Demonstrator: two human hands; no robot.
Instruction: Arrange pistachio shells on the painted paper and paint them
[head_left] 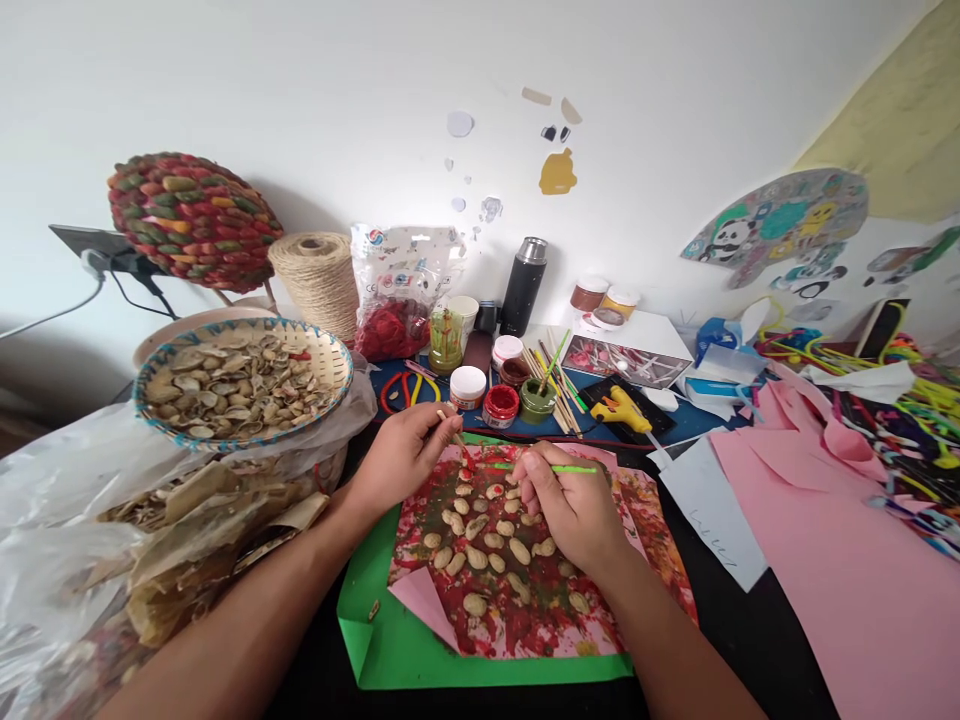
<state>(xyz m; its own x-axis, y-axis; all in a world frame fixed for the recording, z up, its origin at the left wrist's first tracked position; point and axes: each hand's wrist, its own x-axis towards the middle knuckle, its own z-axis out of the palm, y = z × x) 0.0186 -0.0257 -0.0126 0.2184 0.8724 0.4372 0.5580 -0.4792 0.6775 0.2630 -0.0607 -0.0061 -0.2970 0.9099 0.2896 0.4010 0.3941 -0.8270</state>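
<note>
Nearest, a green sheet lies on the black bench, beneath a paint-stained pink sheet. Peanuts are scattered across the latter. The right hand pinches a green brush; the left hand pinches a thin pale stick. Beyond stand open jars of red paint and green paint; farther, a black flask near the wall.

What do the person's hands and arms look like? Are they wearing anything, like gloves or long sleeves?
The left hand and right hand are bare, with no gloves. The left forearm and right forearm show no sleeves, watch or bracelet, and no cables. Some fingers are partly hidden, so I can't tell about rings.
</note>
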